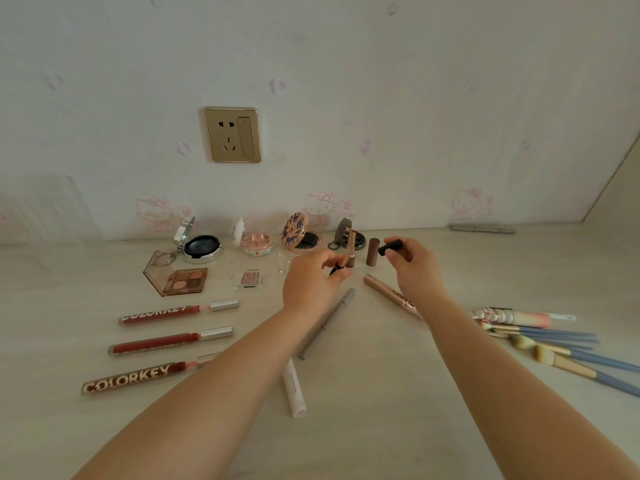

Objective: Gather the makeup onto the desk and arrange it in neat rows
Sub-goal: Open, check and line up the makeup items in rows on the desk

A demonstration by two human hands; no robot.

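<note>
Black plastic shows in both hands: the right hand (414, 263) pinches a short black cap (390, 247) between thumb and fingertips, and the left hand (313, 280) curls round a slim black makeup stick (336, 268), most of it hidden by the fingers. Both hover over the desk (363, 427) near its back edge, just in front of the round compacts (202, 249) lined along the wall. A brown tube (372, 251) stands upright between the two hands, with a rose-gold lipstick (351, 247) close beside it.

The step looks like capping the stick before laying it down. Bring cap and tip together in line, push straight until it seats, and keep both wrists clear of the upright tubes, which would topple at a nudge. Then lay it parallel to the three red lip glosses (173, 313) near the left edge, or start a row with the grey pencil (327, 323) and gold pen (391, 294), which lie askew mid-desk. Brushes (561, 355) by the right edge are unsorted.
</note>
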